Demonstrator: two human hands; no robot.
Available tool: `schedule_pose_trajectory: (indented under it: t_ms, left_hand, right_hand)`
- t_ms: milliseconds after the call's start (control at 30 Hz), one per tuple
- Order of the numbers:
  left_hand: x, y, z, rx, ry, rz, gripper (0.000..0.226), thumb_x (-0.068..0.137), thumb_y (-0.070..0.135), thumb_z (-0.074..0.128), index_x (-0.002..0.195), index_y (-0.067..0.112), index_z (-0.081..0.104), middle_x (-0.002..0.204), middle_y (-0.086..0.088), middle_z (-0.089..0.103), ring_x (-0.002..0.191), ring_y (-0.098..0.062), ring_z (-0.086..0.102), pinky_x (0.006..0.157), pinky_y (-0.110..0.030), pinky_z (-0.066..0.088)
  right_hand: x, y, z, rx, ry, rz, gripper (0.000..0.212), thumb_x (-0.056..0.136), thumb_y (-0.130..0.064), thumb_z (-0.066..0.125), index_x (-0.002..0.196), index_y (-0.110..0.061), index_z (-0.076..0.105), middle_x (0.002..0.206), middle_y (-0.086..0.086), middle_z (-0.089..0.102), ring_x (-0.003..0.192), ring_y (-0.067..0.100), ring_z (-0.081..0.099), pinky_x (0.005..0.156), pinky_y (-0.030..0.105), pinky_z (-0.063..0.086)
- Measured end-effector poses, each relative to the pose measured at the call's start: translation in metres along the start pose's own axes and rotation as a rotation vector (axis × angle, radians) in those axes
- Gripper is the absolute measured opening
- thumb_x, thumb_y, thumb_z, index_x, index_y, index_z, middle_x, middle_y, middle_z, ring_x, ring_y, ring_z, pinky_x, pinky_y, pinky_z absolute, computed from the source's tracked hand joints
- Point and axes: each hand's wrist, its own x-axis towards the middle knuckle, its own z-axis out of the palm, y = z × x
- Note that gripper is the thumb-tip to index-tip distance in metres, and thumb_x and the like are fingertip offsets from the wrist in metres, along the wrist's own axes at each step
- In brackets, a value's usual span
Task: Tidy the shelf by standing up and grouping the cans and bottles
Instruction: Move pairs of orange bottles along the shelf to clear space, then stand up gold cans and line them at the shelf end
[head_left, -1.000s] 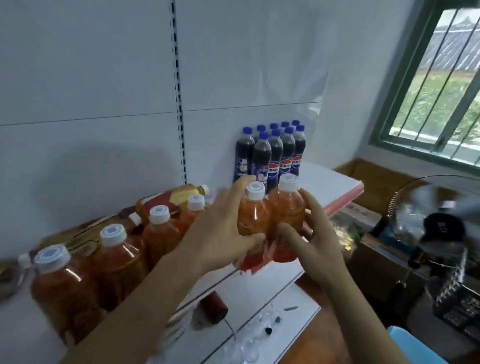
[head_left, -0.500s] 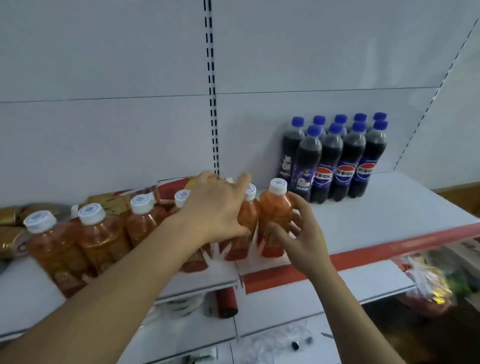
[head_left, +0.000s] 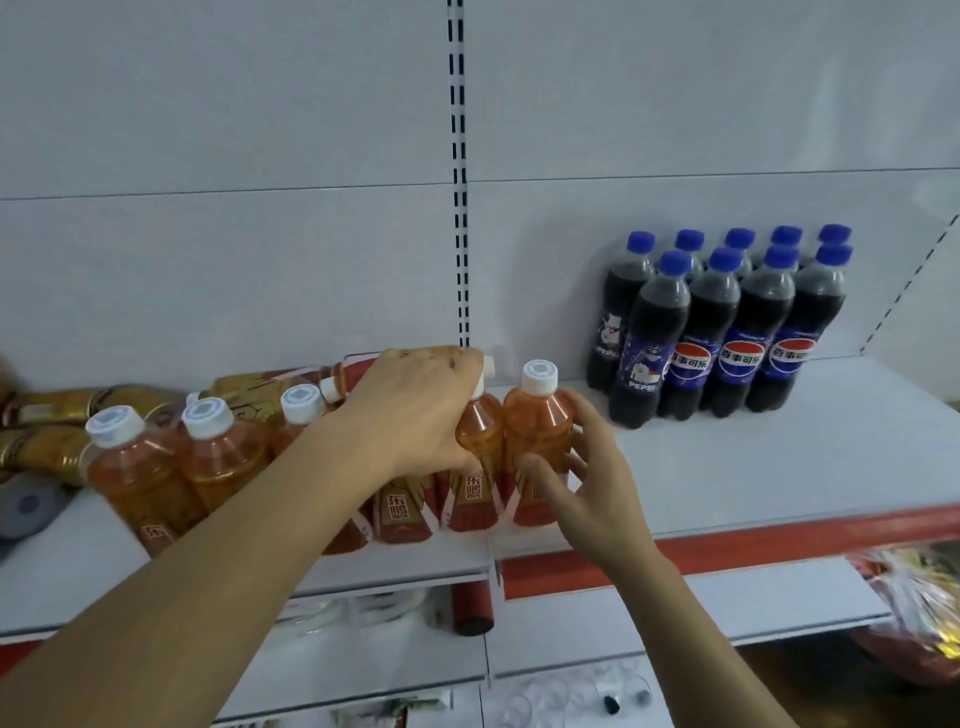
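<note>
**Full orange bottles, best held at the waist**

Head view: on the white shelf (head_left: 779, 467) a row of orange drink bottles (head_left: 208, 457) stands along the front edge, running left from the middle. The left hand (head_left: 421, 410) curls over the shoulder of one bottle (head_left: 480, 436) near the right end of the row, gripping it. The right hand (head_left: 592, 483) has its fingers half bent round the end bottle (head_left: 540, 431), fingertips touching its side and label; it looks a light hold, not a firm clasp.

The bottles look full, so fairly heavy and stiff, with smooth plastic that may slip. Gripping the body below the shoulder seems safer than the cap. Cola bottles (head_left: 722, 322) stand grouped to the right, well apart. Gold-labelled bottles (head_left: 249, 389) lie flat behind the row.
</note>
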Motion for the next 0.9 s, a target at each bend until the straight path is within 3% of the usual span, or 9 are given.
schedule_pose_trajectory:
  t_ms: [133, 233, 300, 367, 467, 633, 900]
  left_hand:
    - [-0.005, 0.001, 0.000, -0.031, 0.014, -0.004, 0.113, 0.075, 0.079, 0.073, 0.160, 0.024, 0.021, 0.156, 0.000, 0.049, 0.140, -0.025, 0.050, 0.111, -0.046, 0.041]
    - [-0.013, -0.002, -0.001, -0.067, 0.063, 0.001, 0.109, 0.083, 0.083, 0.060, 0.164, 0.028, 0.012, 0.165, 0.002, 0.037, 0.149, -0.024, 0.039, 0.122, -0.049, 0.031]
    - [-0.022, -0.005, -0.003, -0.089, 0.117, -0.003, 0.100, 0.088, 0.083, 0.051, 0.164, 0.028, 0.017, 0.166, 0.003, 0.034, 0.152, -0.022, 0.034, 0.126, -0.051, 0.025]
    - [-0.032, -0.009, -0.005, -0.111, 0.192, -0.018, 0.091, 0.092, 0.080, 0.046, 0.163, 0.026, 0.025, 0.165, 0.003, 0.035, 0.153, -0.021, 0.031, 0.128, -0.054, 0.020]
    - [-0.051, -0.018, -0.008, -0.095, 0.268, -0.048, 0.084, 0.096, 0.076, 0.040, 0.160, 0.022, 0.032, 0.165, -0.001, 0.036, 0.156, -0.024, 0.026, 0.128, -0.058, 0.016]
    - [-0.103, -0.051, -0.015, -0.046, 0.332, -0.142, 0.082, 0.101, 0.072, 0.031, 0.163, 0.018, 0.029, 0.172, -0.009, 0.024, 0.163, -0.030, 0.007, 0.129, -0.061, 0.006]
    - [-0.254, -0.172, -0.004, -0.023, 0.417, -0.316, 0.078, 0.101, 0.067, 0.030, 0.154, 0.013, 0.048, 0.166, -0.015, 0.038, 0.160, -0.037, 0.021, 0.126, -0.065, 0.020]
  right_hand:
    - [0.000, 0.002, -0.004, -0.087, -0.017, -0.003, 0.080, 0.097, -0.036, 0.077, 0.161, -0.046, 0.030, 0.151, -0.021, 0.054, 0.134, 0.004, 0.058, 0.111, 0.036, 0.053]
    - [-0.003, -0.001, -0.004, -0.245, -0.029, 0.013, 0.090, 0.098, -0.055, 0.070, 0.167, -0.046, 0.013, 0.170, -0.016, 0.034, 0.140, -0.005, 0.040, 0.110, 0.026, 0.042]
    - [-0.006, -0.008, -0.005, -0.354, -0.009, -0.013, 0.094, 0.097, -0.064, 0.064, 0.169, -0.042, 0.008, 0.175, -0.015, 0.020, 0.146, -0.004, 0.028, 0.113, 0.028, 0.037]
    - [-0.007, -0.020, -0.007, -0.487, 0.069, -0.087, 0.092, 0.100, -0.067, 0.056, 0.171, -0.032, 0.010, 0.178, -0.009, 0.014, 0.159, 0.006, 0.018, 0.123, 0.039, 0.034]
    - [-0.012, -0.049, -0.004, -0.657, 0.213, -0.197, 0.085, 0.104, -0.064, 0.049, 0.169, -0.017, 0.020, 0.178, 0.005, 0.020, 0.165, 0.022, 0.015, 0.130, 0.053, 0.030]
    - [-0.036, -0.110, 0.039, -0.797, 0.249, -0.270, 0.080, 0.104, -0.061, 0.045, 0.167, -0.015, 0.025, 0.177, 0.010, 0.020, 0.166, 0.027, 0.010, 0.131, 0.059, 0.023]
    - [-0.092, -0.199, 0.189, -0.833, 0.199, -0.397, 0.075, 0.106, -0.057, 0.047, 0.166, -0.012, 0.035, 0.176, 0.013, 0.024, 0.166, 0.032, 0.012, 0.129, 0.061, 0.023]
